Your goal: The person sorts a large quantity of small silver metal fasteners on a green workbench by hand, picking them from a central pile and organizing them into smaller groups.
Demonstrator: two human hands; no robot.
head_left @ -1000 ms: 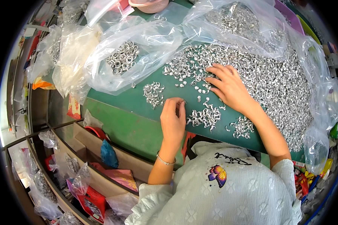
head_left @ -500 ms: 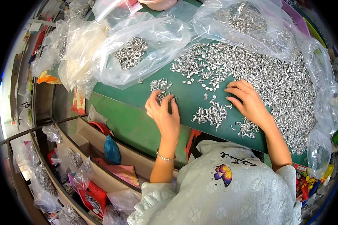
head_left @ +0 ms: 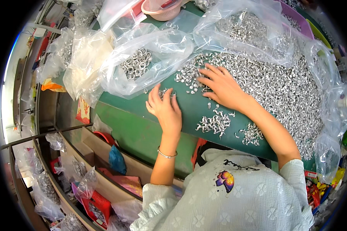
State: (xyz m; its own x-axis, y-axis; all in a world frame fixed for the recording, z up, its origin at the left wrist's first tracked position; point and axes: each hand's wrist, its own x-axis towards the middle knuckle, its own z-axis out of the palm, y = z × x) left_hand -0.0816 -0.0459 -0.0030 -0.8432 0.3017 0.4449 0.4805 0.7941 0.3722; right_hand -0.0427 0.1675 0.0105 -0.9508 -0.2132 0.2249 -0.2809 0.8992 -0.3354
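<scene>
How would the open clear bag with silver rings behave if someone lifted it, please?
The clear bag would probably fold and sag, since its film looks thin and creased. The silver rings look metallic, so their weight would likely gather low. With the bag's mouth gaping, it might spill rings if tipped.

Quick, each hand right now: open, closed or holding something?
Left hand: open, curved over a small metal pile; any piece held is unclear.
Right hand: open, fingers spread at the large metal heap; any grip unclear.
</scene>
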